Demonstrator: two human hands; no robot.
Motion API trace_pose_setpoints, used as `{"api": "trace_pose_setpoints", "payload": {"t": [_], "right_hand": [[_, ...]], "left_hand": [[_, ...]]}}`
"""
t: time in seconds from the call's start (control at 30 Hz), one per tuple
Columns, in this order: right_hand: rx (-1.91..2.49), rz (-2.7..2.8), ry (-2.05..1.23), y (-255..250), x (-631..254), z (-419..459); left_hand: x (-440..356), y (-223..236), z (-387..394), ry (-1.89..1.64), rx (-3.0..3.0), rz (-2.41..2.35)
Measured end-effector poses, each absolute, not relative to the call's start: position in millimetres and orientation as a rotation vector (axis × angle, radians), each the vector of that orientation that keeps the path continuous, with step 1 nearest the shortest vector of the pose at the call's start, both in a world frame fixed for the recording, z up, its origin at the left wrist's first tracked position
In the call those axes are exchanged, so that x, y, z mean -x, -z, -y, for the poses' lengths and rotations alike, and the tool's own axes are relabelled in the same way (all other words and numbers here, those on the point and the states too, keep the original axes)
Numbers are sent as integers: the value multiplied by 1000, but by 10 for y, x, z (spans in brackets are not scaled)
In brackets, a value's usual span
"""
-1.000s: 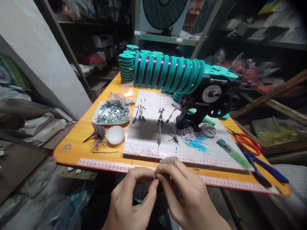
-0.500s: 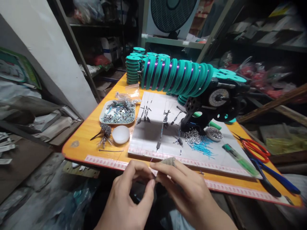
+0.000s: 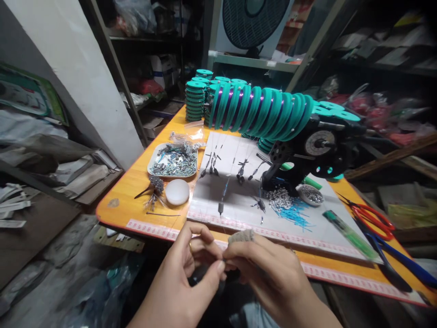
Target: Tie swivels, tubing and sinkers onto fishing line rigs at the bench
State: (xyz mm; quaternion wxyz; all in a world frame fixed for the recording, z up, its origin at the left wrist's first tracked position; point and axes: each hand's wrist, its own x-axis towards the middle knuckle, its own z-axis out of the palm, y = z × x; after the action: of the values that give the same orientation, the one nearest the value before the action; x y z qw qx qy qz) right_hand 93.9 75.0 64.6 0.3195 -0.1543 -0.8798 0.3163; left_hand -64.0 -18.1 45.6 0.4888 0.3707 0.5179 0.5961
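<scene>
Your left hand (image 3: 175,278) and your right hand (image 3: 276,264) are meeting tip to tip in front of the near edge of the table (image 3: 131,202). The left thumb is together with a finger of the same hand, clamped on a small dark piece (image 3: 224,261), while the left index finger is curled apart above it. The right fingers are bent and touch just beside that spot, but the right thumb is covered, so I cannot tell whether they also grip the piece, nor what exactly it is. You wear a ring (image 3: 190,246) on the left hand and a grey cover (image 3: 241,237) on one finger of the right. Beyond your hands lies a white board (image 3: 205,193), and on it a dark weight (image 3: 221,208) points toward you. Over the board, a row of green spools (image 3: 262,111) reaches out from a black machine (image 3: 293,148). At the machine's foot there are silver beads (image 3: 279,199), blue sticks (image 3: 297,214) and a small bowl (image 3: 316,202). To the left of the board stand a tray (image 3: 150,167) of metal parts and a white dish (image 3: 177,192); to the right lie scissors (image 3: 362,212) and pliers (image 3: 406,262).
</scene>
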Motion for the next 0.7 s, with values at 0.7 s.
{"api": "trace_pose_setpoints", "payload": {"t": [0.7], "right_hand": [[535,2227,-746,-555,-1084,-703]], "left_hand": [[437,-370,123,-1675,-921,-1350]]}}
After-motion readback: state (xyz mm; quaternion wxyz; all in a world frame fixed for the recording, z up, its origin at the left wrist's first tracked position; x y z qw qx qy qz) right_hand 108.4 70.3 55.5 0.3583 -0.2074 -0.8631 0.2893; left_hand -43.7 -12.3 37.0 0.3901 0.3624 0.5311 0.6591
